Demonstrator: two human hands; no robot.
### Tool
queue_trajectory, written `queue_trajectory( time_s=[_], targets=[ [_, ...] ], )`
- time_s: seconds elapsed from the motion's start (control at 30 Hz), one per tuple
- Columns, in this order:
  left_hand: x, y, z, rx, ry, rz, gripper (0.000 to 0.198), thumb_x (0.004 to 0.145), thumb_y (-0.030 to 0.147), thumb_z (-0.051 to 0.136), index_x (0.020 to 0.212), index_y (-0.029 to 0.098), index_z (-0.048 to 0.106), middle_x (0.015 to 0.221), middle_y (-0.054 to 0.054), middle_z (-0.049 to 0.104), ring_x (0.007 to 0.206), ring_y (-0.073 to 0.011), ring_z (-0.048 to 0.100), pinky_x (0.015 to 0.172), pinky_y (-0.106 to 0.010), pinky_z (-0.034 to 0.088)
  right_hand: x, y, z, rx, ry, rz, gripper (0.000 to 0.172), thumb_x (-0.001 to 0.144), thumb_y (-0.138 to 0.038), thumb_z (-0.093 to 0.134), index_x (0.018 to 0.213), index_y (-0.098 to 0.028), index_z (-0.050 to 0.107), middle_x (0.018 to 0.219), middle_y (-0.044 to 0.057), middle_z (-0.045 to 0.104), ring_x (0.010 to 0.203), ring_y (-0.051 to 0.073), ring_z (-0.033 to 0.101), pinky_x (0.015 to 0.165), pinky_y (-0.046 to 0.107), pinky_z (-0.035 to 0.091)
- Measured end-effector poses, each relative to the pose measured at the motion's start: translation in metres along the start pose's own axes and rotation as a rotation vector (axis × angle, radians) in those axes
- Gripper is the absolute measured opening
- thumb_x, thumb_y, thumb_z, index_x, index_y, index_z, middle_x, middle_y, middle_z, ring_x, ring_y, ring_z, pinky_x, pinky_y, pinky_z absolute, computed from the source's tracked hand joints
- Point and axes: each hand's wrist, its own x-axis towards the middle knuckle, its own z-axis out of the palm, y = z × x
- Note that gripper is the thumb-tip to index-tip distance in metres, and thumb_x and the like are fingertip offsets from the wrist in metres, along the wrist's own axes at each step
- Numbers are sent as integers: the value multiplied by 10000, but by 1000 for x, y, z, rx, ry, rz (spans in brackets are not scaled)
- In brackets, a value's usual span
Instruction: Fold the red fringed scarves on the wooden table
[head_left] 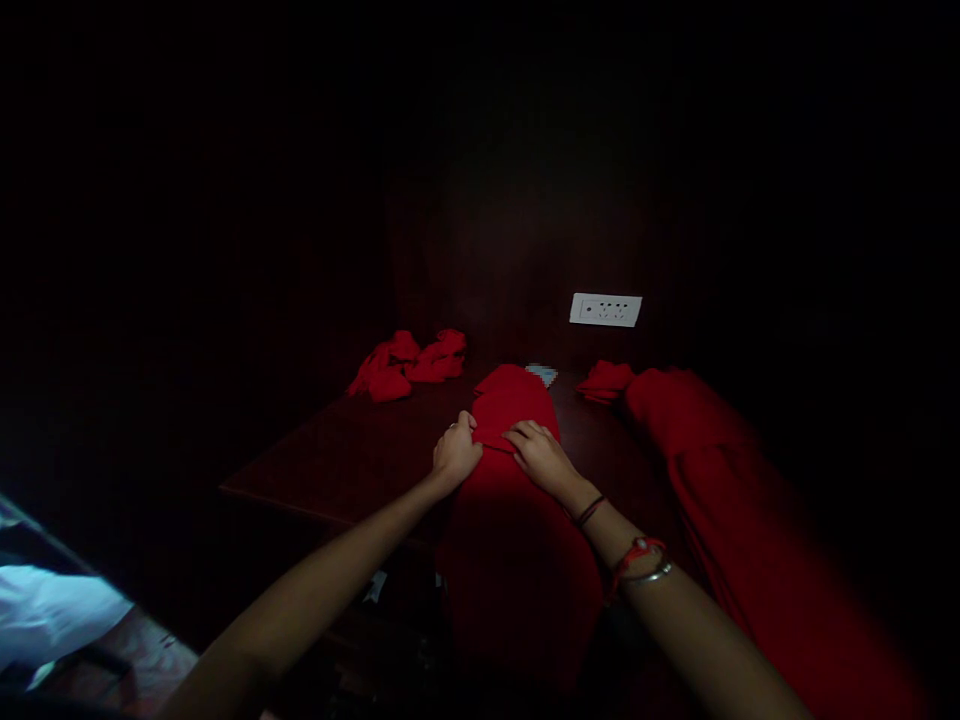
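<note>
A long piece of red cloth (517,530) lies over the dark table, its near part hanging down past the front edge. My left hand (457,452) is closed on the left side of a fold in it. On the right side of the same fold, my right hand (546,458) pinches the cloth with bent fingers. Beyond both hands, a rounded part of the cloth rests on the tabletop. Bracelets circle my right wrist. The lower end of the cloth fades into shadow.
Crumpled red cloths (409,365) lie at the table's back left. A small folded red cloth (604,380) and a long red cloth (739,500) are on the right. A white socket plate (606,310) is on the back wall. The table (315,470) has a left front corner.
</note>
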Motion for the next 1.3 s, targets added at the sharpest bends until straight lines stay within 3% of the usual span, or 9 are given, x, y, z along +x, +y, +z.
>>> queue_trajectory(
  time_s=[0.17, 0.43, 0.77, 0.93, 1.0, 1.07, 1.13, 1.2, 1.3],
  targets=[
    [3, 7, -1, -31, 17, -72, 264, 752, 444, 375, 886, 217, 396, 809, -53, 588, 741, -213, 572, 609, -292, 397, 1, -3, -1, -32, 16, 16, 239, 786, -154, 396, 986, -171, 525, 952, 60, 514, 888, 167, 415, 763, 276, 326],
    [4, 3, -3, -48, 32, -97, 225, 717, 238, 459, 923, 229, 368, 795, -17, 583, 728, -172, 567, 589, -245, 382, 1, -4, -3, -40, -5, 42, 260, 784, -151, 391, 1008, -182, 520, 957, 61, 516, 899, 172, 416, 769, 277, 321],
    [-7, -28, -27, 305, -111, 494, 226, 716, 158, 446, 933, 211, 410, 906, -32, 546, 846, -169, 520, 684, -243, 383, -1, -5, -6, 12, -57, 18, 324, 794, -184, 393, 1104, -205, 485, 1005, 76, 498, 942, 176, 407, 801, 299, 325],
    [0, -32, -37, 169, -263, 740, 201, 735, 139, 409, 909, 212, 478, 855, -16, 563, 785, -139, 526, 684, -217, 377, -6, 3, 0, 190, -81, -39, 414, 770, -456, 413, 1136, -271, 474, 1168, 84, 398, 1074, 201, 342, 866, 357, 296],
    [6, -36, -47, 55, -422, 774, 250, 716, 109, 426, 933, 213, 494, 821, -2, 579, 753, -119, 534, 679, -198, 377, -6, 9, -1, 254, -104, -56, 370, 778, -459, 396, 1073, -281, 530, 1165, 72, 410, 1084, 197, 346, 881, 362, 288],
    [17, -41, -57, -87, -642, 729, 340, 697, 87, 448, 1012, 216, 467, 784, 12, 596, 713, -99, 542, 654, -180, 386, -4, 13, -5, 304, -76, -28, 327, 807, -404, 371, 1018, -255, 572, 1128, 65, 447, 1056, 175, 382, 883, 335, 297],
    [32, -44, -63, -258, -752, 568, 363, 720, 106, 442, 1066, 213, 421, 773, 17, 600, 671, -82, 547, 596, -163, 391, -1, 13, -11, 319, 5, 37, 322, 826, -349, 351, 1008, -209, 576, 1087, 71, 477, 1013, 153, 417, 872, 300, 314],
    [49, -46, -61, -403, -668, 301, 260, 771, 167, 405, 1028, 197, 424, 778, 7, 587, 609, -68, 542, 504, -143, 371, 3, 6, -18, 279, 63, 59, 313, 823, -323, 366, 1025, -183, 559, 1059, 76, 491, 984, 150, 427, 856, 292, 322],
    [72, -43, -41, -561, -527, -59, 143, 794, 262, 412, 884, 161, 459, 743, 0, 560, 510, -50, 520, 414, -130, 325, 9, -14, -21, 124, 14, -100, 292, 792, -309, 431, 1040, -194, 534, 1018, 67, 507, 963, 171, 417, 827, 318, 324]
  ],
)
